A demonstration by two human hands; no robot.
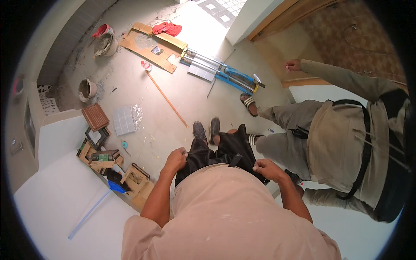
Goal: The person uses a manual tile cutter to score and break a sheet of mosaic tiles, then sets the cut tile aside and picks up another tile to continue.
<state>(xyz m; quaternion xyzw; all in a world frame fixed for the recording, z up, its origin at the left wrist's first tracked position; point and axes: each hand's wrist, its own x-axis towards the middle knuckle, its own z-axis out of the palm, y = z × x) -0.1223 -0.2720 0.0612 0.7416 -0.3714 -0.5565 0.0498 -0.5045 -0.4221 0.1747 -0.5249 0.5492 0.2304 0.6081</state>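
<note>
Both hands are at the sides of the black trousers I am wearing, just below my beige shirt. On the left, my left hand is closed, its fingers pinching the dark cloth near the hip. My right hand is likewise closed on the trouser fabric at the other side, thumb and fingers together. A dark strap end sticks out at the waist between them. My shoes stand on the floor beyond.
A co-worker stands close on my right, one arm stretched forward. Ahead lie a blue tile cutter, a cardboard sheet and an orange stick. To the left are buckets, grey tiles, opened boxes and a blue broom.
</note>
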